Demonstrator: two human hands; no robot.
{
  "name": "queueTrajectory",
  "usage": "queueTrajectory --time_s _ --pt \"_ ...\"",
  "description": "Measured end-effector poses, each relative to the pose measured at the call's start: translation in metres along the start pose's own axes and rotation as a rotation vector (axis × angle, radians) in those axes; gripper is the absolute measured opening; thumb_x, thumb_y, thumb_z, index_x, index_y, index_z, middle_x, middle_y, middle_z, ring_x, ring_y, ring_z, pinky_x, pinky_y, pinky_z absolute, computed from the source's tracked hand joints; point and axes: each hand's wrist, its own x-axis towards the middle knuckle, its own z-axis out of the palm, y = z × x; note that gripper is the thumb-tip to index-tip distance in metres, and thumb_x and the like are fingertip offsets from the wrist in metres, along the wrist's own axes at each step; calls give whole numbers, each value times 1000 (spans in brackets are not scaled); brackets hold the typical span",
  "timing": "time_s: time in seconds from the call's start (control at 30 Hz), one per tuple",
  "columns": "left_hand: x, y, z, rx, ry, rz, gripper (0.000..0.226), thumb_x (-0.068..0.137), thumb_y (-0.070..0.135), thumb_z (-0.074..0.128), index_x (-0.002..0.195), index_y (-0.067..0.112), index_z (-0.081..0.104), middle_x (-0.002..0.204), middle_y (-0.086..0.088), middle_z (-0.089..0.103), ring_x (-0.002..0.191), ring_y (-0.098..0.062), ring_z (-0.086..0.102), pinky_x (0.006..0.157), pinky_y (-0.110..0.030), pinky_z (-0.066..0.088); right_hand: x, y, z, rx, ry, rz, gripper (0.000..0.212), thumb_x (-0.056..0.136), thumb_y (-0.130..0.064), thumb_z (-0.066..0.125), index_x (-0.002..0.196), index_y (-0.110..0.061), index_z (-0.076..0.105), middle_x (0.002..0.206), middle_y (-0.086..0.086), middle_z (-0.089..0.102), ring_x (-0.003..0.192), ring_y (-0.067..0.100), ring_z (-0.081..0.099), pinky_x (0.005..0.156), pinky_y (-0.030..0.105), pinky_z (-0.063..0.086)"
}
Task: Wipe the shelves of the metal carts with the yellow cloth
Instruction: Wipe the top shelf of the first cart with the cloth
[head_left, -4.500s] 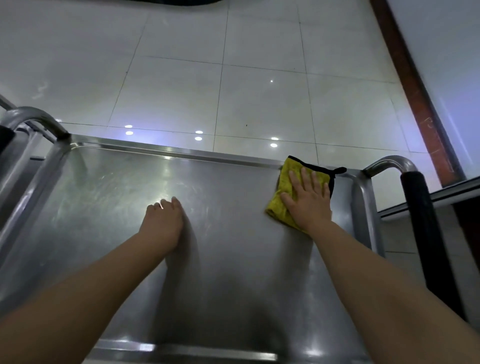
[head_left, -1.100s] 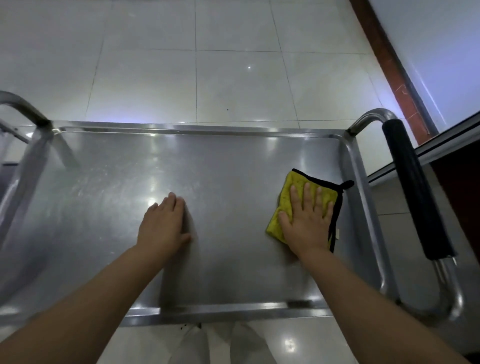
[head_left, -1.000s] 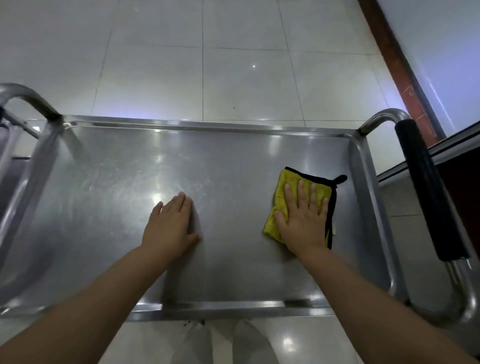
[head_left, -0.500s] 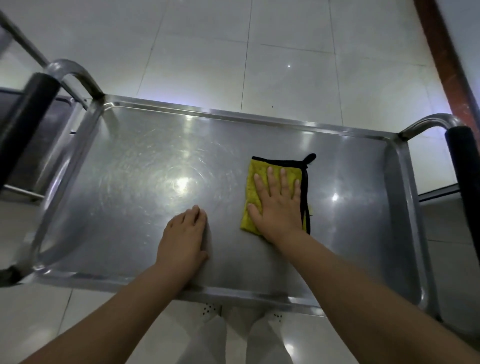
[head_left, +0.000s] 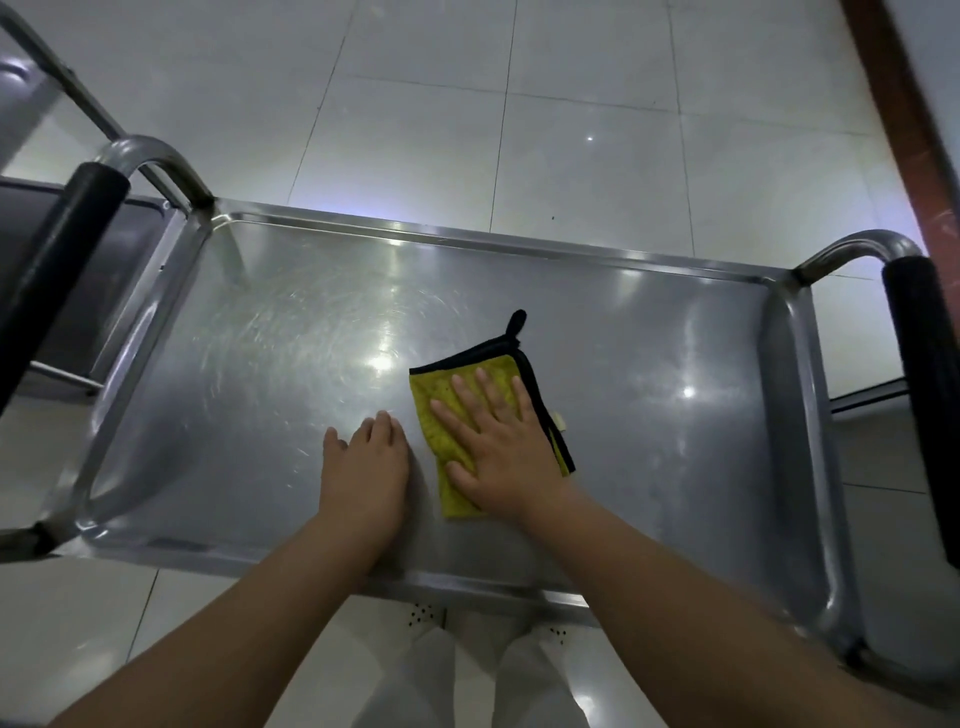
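Cloth: yellow cloth (head_left: 447, 415), soft, limp; likely slides easily under a flat palm.
Hands: right hand (head_left: 498, 447) flat on cloth; left hand (head_left: 363, 462) flat on shelf (head_left: 649, 415).

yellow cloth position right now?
Head view: the yellow cloth lies flat near the middle of the cart's top shelf, under the right hand, just right of the left hand.

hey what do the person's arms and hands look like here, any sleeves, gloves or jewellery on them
Both forearms are bare as far as the frame shows, with no sleeve in view. The left hand and the right hand wear no gloves, and no ring, watch or bracelet shows on the fingers or wrists. Below the arms, light, whitish clothing is visible.
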Motion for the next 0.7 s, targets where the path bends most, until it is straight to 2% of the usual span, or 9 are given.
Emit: queueTrajectory --time_s 0.17,0.4,0.7 --pt "1 15 -10 102 -61 -16 72 88 27 62 146 6 25 147 -11 28 133 -23 36 114 -49 19 -40 41 -5 11 -14 144 69 81 -54 38 147 -33 34 157 3 28 146 29 19 114 55 5" --pt "0 38 -25 187 -73 -1 70 86 27 65 143 7 31 145 -10 33 132 -22 37 115 -43 18 -107 122 -17 -3 -13 352 70 82 -54 36 149 -34 30 158 3 25 147 28 13 116 48 0" --pt "-6 62 -28 231 -89 -11 86 87 38 63 148 6 12 156 -13 15 139 -21 31 115 -37 22 -187 205 -29 -28 15 546 70 83 -55 35 149 -31 30 157 6 28 145 28 16 116 46 1"
